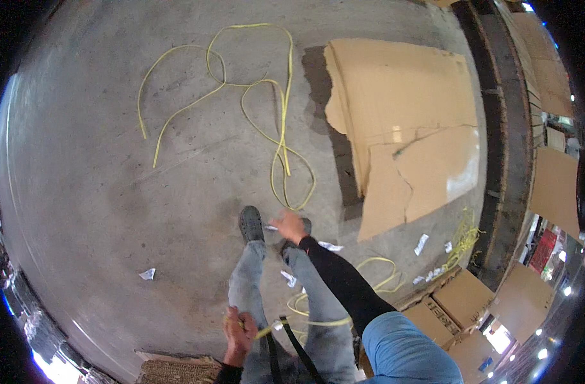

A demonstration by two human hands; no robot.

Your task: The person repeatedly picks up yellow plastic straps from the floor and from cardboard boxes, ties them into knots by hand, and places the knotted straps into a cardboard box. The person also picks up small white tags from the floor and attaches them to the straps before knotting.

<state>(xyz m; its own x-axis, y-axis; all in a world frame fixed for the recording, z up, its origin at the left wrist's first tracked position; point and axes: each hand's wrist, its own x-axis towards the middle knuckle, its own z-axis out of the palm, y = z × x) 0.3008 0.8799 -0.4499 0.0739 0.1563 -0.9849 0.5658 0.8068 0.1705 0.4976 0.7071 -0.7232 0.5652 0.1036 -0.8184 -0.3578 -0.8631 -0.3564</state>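
My left hand point(239, 329) is closed around a yellow strap point(331, 324), which runs from it to the right across my thighs. Beyond my knees, over my right shoe point(306, 225), my right hand point(291, 227) is held with its fingers drawn together. A small white scrap point(271, 228) shows at its fingertips; whether it is pinched or lies on the floor behind, I cannot tell. More loops of yellow strap point(387, 261) lie beside my right leg, partly hidden by my black-sleeved arm. Two black straps point(299, 349) hang down over my lap.
Long yellow straps point(288, 96) lie looped on the concrete floor point(100, 192) ahead. A stack of torn, creased cardboard sheets point(407, 96) lies to the right. White scraps point(148, 274) are scattered about. A yellow strap tangle point(462, 240) and cardboard boxes point(463, 297) are at the lower right.
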